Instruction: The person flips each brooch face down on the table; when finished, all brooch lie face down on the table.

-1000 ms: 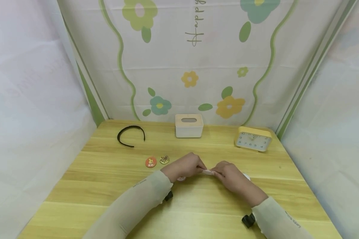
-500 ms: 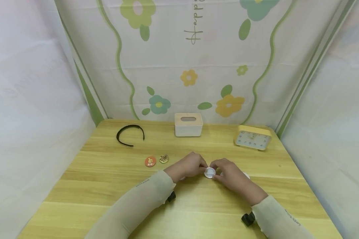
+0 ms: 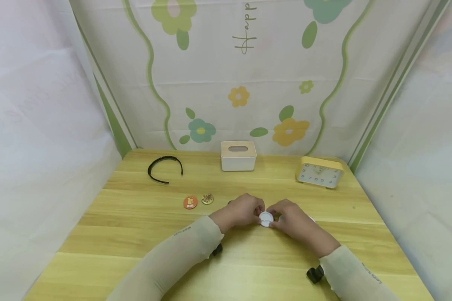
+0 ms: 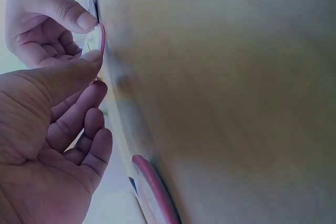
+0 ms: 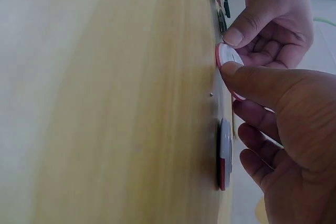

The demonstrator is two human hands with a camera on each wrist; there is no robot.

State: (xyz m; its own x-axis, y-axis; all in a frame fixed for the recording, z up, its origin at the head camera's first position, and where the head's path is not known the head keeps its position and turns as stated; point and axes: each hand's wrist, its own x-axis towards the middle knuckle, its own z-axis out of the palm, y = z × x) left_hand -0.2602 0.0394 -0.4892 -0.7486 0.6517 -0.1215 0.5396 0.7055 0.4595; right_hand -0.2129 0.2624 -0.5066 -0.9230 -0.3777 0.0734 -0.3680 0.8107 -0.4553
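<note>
Over the wooden table (image 3: pixel 263 267), pinching a round white badge (image 3: pixel 265 219) at its rim with thumb and fingers of both left hand (image 3: pixel 245 210) and right hand (image 3: pixel 291 221), seeing an orange badge (image 3: pixel 190 202) and a gold badge (image 3: pixel 207 199) leftward, facing a white tissue box (image 3: pixel 238 162) farther back.
</note>
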